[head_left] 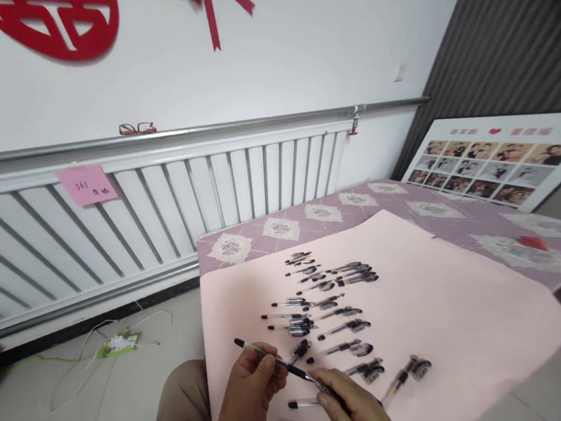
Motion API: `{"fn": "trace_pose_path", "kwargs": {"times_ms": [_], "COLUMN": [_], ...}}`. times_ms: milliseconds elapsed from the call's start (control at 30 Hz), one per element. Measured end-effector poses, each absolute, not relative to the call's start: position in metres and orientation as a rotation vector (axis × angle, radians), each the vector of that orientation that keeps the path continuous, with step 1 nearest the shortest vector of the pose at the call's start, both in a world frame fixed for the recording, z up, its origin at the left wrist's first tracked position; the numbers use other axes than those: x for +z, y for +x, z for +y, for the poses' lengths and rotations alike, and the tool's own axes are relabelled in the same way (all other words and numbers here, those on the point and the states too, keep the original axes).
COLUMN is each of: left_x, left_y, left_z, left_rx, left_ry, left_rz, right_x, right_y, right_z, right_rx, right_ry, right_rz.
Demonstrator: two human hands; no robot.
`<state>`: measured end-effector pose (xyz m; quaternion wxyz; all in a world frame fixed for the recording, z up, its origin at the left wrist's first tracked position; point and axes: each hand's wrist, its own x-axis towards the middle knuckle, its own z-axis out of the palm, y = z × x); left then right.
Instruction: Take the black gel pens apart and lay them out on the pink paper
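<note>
A clear-barrelled pen [294, 369] with a black grip and a black end is pinched in my left hand [253, 386], tilted so that its metal tip points down to the right. At that tip, my right hand [352, 406] is closed on a dark piece that looks like a pen cap [337, 398]. Whether the cap touches the tip I cannot tell. Around and beyond both hands, several similar pens [344, 327] lie loose on a pale pink sheet [445, 301], many beside separate caps. Another pen [302, 404] is partly hidden under my right hand.
The sheet covers a table with a purple patterned cloth [305, 218]. Behind it stands a white radiator [239, 181] with a pink note [86, 185]; glasses [136, 128] rest on the pipe above. A power strip [120, 344] with cables lies on the floor, and a photo board [494, 152] leans right.
</note>
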<state>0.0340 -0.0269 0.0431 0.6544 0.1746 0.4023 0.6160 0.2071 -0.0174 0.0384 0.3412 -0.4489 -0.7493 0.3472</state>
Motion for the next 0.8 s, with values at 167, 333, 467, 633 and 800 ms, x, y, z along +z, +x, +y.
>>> {"fn": "trace_pose_path", "kwargs": {"times_ms": [167,333,467,633,800], "left_x": [0.042,0.035,0.025,0.021,0.013], "left_y": [0.034,0.042,0.052,0.055,0.058], "left_z": [-0.027,-0.026,-0.026,-0.027,-0.024], "left_rx": [1.393,1.357,1.342,1.319,1.267], "left_ry": [0.442,0.450,0.444,0.404,0.401], "left_rz": [0.939,0.951,0.894,0.868,0.861], "right_x": [0.035,0.031,0.039,0.038,0.030], "right_y": [0.209,0.205,0.199,0.198,0.202], "right_z": [-0.015,-0.014,-0.014,-0.014,-0.013], "right_rx": [0.852,0.806,0.817,0.831,0.665], "right_ry": [-1.180,-1.285,-1.234,-1.172,-1.159], "right_rz": [-2.013,-1.990,-1.988,-1.975,-2.094]}}
